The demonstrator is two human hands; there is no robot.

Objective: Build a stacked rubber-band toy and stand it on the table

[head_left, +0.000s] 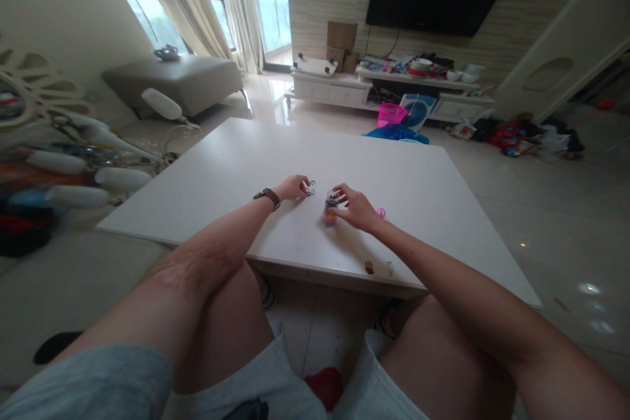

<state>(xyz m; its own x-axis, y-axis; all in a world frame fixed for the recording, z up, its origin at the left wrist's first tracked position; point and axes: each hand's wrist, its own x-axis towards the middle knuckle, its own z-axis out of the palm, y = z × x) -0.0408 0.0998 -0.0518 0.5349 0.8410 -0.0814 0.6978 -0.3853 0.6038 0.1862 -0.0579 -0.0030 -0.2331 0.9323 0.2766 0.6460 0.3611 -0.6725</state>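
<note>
My right hand point(356, 207) has its thumb and fingers around the upper part of a small clear plastic jar point(329, 215), which stands upright on the white table point(275, 151). Dark pieces fill the top of the jar, with orange and pink ones lower down. To the left, my left hand point(294, 188) rests low over the tabletop, its thumb and fingers apart. Right at its fingertips lie a few small dark ring-like pieces point(312, 191), too small to name. My left wrist carries a brown-strapped watch point(268, 197).
Beside my right wrist lies a small pink item point(380, 212). Near the front edge are a small yellow-brown figure point(369, 267) and a small pale item point(390, 268). Beyond the table stand a pink basket point(391, 114) and a low white cabinet point(329, 92). White lamp shades point(123, 178) flank the left side.
</note>
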